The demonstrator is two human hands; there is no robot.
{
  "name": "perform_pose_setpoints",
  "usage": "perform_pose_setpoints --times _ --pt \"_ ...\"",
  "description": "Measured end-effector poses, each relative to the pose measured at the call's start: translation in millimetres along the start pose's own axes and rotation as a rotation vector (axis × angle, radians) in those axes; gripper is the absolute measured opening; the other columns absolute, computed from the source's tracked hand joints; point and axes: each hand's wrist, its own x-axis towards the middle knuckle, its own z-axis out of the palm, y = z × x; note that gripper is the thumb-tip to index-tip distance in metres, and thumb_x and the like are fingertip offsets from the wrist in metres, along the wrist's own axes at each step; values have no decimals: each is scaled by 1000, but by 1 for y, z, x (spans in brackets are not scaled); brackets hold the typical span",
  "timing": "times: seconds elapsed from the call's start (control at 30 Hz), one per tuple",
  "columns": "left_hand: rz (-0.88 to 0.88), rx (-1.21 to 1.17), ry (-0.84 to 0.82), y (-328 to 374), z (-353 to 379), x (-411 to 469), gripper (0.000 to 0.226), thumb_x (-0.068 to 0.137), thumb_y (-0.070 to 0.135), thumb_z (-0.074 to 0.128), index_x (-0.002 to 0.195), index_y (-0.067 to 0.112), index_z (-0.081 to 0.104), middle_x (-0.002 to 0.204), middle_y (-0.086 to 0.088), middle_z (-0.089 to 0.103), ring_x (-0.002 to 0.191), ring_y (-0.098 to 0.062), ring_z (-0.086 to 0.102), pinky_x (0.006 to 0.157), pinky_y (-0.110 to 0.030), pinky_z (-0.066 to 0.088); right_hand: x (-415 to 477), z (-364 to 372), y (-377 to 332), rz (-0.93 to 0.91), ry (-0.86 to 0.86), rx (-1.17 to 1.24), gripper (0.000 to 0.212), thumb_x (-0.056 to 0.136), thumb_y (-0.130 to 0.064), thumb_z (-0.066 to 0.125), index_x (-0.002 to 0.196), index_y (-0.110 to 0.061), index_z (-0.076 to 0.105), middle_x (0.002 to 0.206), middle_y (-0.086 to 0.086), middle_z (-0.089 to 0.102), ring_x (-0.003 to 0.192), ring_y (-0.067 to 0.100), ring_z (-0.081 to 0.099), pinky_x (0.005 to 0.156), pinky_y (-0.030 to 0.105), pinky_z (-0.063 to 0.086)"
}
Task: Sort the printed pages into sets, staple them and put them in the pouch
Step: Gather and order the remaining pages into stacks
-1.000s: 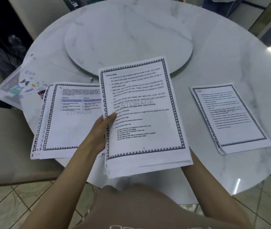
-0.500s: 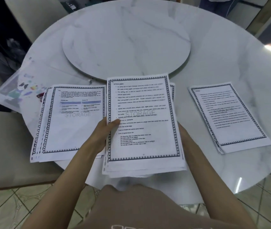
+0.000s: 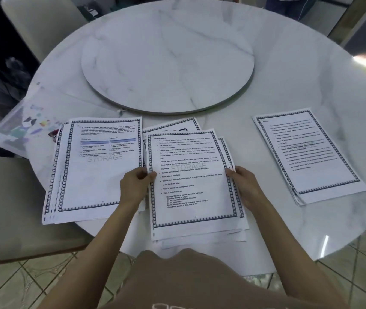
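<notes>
At the near edge of the table (image 3: 289, 90), the middle pile (image 3: 194, 186) of printed pages lay between both hands. Its sheets were fanned, with corners poking out at the far end, the right side and the near end. I could not tell whether it rested fully on the marble or was lifted a little.

Step in hand, my judgement: squaring this pile before stapling. To do it well I would ease the grip, stand the sheets on their near edge and tap them flush, then tap one long side. Pinching hard while the sheets are fanned would lock in the skew. I would check page order first.

Left hand (image 3: 136, 185): fingers curled round the pile's left edge, thumb on the top sheet. Right hand (image 3: 243, 184): gripping the right edge directly opposite, thumb tip on the paper, fingers out of sight beneath. Both forearms lay low over the near rim, wrists roughly level.

Outward:
- Left pile (image 3: 97, 168): just beside the left hand, also loosely fanned.
- Right pile (image 3: 306, 152): well apart, tidier.
- Clear printed pouch (image 3: 19, 130): at the table's left rim, beside the left pile's far corner.
- Small red thing (image 3: 54, 133): showing at that corner, too hidden to name.
- Round turntable (image 3: 168, 56): in the table's centre.
- I saw no stapler.
</notes>
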Motion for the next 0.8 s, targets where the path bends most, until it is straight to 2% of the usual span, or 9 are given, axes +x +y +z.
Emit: perform_pose_setpoints --times 0.1,0.17,0.23,0.3,0.37,0.53,0.6,0.7,0.8 --pt "-9 1 50 1 -4 4 10 84 21 67 89 13 64 83 -7 63 73 -23 54 71 -27 50 -1 2 -2 -1 15 17 5 89 -14 58 90 -12 64 85 4 70 68 14 67 56 21 56" --pt "-34 16 52 -2 -7 8 24 83 20 69 103 8 65 89 -7 65 74 -22 58 79 -29 52 -2 2 -1 -14 22 11 11 89 -13 59 95 -5 64 86 8 69 73 20 66 66 28 58" --pt "-40 13 47 -4 -10 10 22 82 15 69 102 6 65 79 -3 65 59 -15 59 68 -18 54 -1 2 2 -12 33 6 16 89 -14 60 98 -1 63 89 12 68 77 24 65 75 34 56" --pt "-63 0 43 -7 -12 12 19 82 11 69 98 2 67 72 -1 64 53 -14 58 71 -24 56 -1 1 4 -7 48 15 16 88 -14 61 98 -1 63 89 13 68 78 24 65 78 36 56" --pt "-92 -27 20 -8 -13 13 20 81 11 69 99 1 67 72 -2 65 58 -19 59 80 -36 56 -1 1 6 -9 64 7 19 88 -14 62 98 2 62 89 15 68 79 25 64 81 39 55" --pt "-114 -43 -63 -7 -13 14 31 80 27 71 99 3 62 85 -11 64 67 -23 56 76 -38 52 -2 3 9 -9 52 34 18 87 -14 63 98 0 62 82 8 70 64 13 68 62 24 58" --pt "-117 -58 -61 -7 -16 15 33 78 26 73 97 2 64 93 -17 67 74 -25 58 79 -40 53 -3 5 9 -7 43 45 15 87 -14 63 98 -3 63 84 6 70 65 12 68 61 23 58" --pt "-102 -81 -65 -6 -21 16 21 78 22 73 89 6 66 93 -16 69 78 -26 62 79 -37 54 -4 9 9 -5 48 52 11 87 -14 63 95 -7 63 84 6 70 67 12 68 60 23 57" --pt "-61 -72 -30 -3 -33 20 23 80 22 72 94 4 67 88 -12 68 76 -24 60 67 -25 50 -5 10 8 -14 66 32 7 87 -17 63 89 -10 63 84 7 69 71 19 66 67 28 56"
